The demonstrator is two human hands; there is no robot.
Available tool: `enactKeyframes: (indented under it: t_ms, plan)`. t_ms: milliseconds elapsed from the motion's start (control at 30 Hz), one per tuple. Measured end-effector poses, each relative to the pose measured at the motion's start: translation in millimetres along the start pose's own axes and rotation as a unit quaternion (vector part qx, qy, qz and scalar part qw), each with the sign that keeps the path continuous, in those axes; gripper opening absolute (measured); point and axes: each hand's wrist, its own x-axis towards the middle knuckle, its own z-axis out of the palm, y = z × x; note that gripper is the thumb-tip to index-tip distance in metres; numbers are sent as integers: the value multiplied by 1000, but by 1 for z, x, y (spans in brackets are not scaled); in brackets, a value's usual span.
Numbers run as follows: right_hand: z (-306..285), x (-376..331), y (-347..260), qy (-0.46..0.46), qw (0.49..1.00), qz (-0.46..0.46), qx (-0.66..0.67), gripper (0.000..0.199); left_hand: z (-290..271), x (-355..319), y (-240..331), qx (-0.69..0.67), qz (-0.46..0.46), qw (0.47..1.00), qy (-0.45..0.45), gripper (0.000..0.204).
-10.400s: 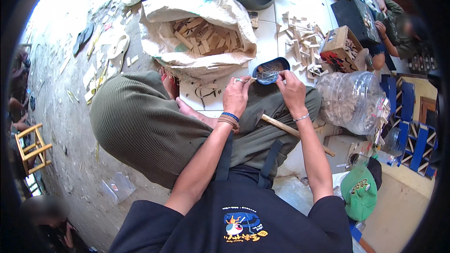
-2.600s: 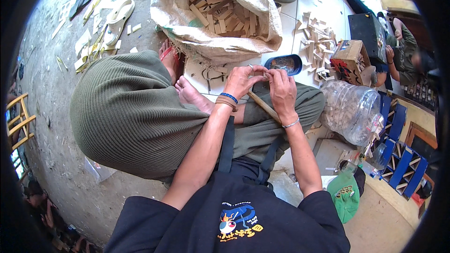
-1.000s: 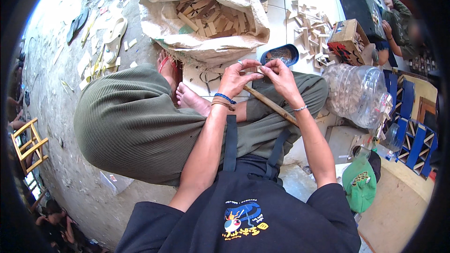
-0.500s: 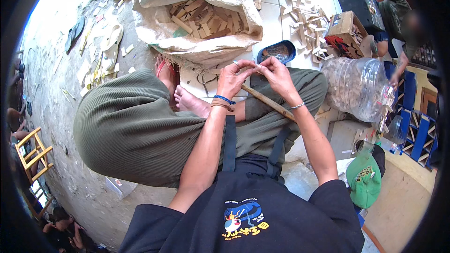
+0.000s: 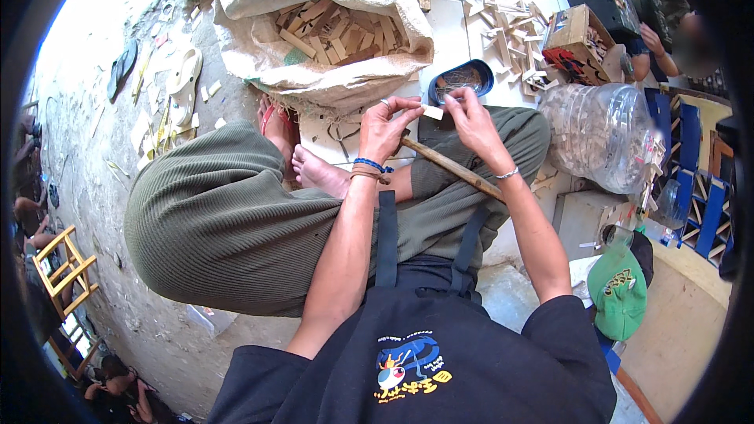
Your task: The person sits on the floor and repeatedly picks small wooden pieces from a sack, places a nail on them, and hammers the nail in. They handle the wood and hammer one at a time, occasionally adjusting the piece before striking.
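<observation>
My left hand (image 5: 382, 127) pinches one end of a small pale wooden piece (image 5: 433, 112) between thumb and fingers. Just to its right, my right hand (image 5: 476, 127) has its fingertips drawn together at the near edge of a blue oval tray (image 5: 490, 78). Thin pin-like metal bits (image 5: 465, 78) lie in that tray. Anything between the right fingertips is too small to make out. Below both hands a wooden stick (image 5: 452, 166) lies slantwise across my leg, its far end beside my left hand.
An open white sack (image 5: 330, 82) of wooden pieces stands ahead, with more pieces (image 5: 510, 35) scattered on tiles. To the right are a cardboard box (image 5: 577, 35), a clear plastic jar (image 5: 597, 137) and a green cap (image 5: 616, 290). A person (image 5: 664, 31) sits far right; sandals (image 5: 184, 86) lie left.
My hands have moved apart. The right one has shifted slightly right and up toward the tray, and the wooden piece now shows clearly in my left fingers.
</observation>
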Motion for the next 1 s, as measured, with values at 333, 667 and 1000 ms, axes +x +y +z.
enactKeyframes:
  t_ms: [333, 667, 1000]
  plan:
    - [-2, -68, 11, -119, 904, -173, -371, 42, 0, 2, -4, -28, 16, 999, -10, 13]
    - [-73, -117, -15, -152, 942, -115, -276, 23, -1, 2, -4, -42, 17, 999, -18, 10]
    - [-28, -99, -15, 0, 977, -172, -129, 47, -2, -1, 0, -51, 1, 999, -11, 13]
